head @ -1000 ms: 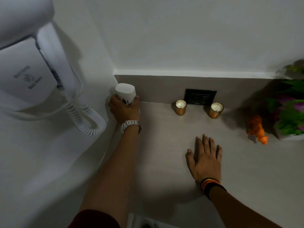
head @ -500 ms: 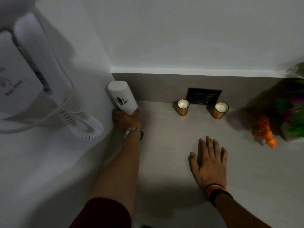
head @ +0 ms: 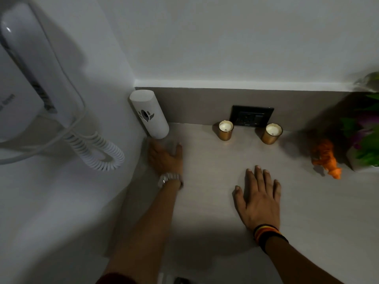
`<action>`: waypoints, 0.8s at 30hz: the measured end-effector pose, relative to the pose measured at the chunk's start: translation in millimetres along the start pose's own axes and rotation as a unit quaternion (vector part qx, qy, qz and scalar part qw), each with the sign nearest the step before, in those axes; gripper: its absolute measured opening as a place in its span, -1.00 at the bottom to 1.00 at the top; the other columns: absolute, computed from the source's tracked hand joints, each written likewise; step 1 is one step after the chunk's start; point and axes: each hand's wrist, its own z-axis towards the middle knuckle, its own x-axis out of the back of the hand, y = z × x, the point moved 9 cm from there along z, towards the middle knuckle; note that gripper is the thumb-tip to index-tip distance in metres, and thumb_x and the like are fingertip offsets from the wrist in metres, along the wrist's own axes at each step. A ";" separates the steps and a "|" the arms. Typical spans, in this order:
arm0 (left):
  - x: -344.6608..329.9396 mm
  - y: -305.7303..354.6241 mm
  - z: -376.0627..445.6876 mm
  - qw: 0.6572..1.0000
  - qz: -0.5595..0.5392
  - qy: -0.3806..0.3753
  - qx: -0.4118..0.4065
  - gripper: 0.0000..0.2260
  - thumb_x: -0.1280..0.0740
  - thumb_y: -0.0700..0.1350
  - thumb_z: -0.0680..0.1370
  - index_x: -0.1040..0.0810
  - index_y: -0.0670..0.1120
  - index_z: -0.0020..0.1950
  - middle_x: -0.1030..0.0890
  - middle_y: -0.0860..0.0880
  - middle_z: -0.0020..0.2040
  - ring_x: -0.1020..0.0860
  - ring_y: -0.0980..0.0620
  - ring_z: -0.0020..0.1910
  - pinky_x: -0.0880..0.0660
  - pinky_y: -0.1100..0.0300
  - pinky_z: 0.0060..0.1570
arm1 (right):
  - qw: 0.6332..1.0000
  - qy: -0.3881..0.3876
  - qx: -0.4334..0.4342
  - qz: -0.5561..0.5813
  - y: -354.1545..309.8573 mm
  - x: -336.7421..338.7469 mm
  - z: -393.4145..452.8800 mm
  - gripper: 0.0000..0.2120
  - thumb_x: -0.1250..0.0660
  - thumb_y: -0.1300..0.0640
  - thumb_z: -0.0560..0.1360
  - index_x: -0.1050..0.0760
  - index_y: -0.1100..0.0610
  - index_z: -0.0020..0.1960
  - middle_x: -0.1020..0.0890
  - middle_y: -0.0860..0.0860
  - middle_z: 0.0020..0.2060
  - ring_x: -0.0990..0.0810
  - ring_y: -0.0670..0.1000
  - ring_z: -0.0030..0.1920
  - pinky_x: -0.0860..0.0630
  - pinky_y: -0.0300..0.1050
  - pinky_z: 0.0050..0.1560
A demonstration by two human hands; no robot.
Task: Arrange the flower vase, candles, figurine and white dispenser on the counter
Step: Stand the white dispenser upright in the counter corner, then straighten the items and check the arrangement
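Observation:
The white dispenser (head: 148, 115) stands upright in the back left corner of the counter (head: 205, 165), against the side wall. My left hand (head: 165, 157) is just in front of its base, fingers apart and blurred, holding nothing. My right hand (head: 259, 198) lies flat on the counter, palm down, fingers spread. Two gold candles (head: 225, 130) (head: 271, 133) stand by the back wall. An orange figurine (head: 326, 158) is at the right, next to the flower vase (head: 363, 144), which the frame edge cuts off.
A white wall-mounted hair dryer (head: 34, 78) with a coiled cord (head: 96, 150) hangs on the left wall, close to the dispenser. A black wall socket (head: 252, 115) sits on the backsplash between the two candles.
My left hand has let go of the white dispenser and drawn back toward me; the dispenser now stands alone in the corner. My right hand has stayed flat on the counter.

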 end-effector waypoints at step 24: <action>-17.1 -9.4 -167.4 0.892 0.230 -0.269 -0.280 -0.27 -0.01 0.35 0.62 0.08 0.06 0.70 0.15 -0.04 0.72 0.25 -0.05 0.68 0.19 -0.21 0.63 | 0.960 0.099 -0.161 0.205 31.3 41.5 75.3 -0.50 -0.38 -0.12 0.57 -0.46 0.12 0.41 -0.52 0.15 0.34 -0.45 0.18 0.35 -0.36 0.11 0.39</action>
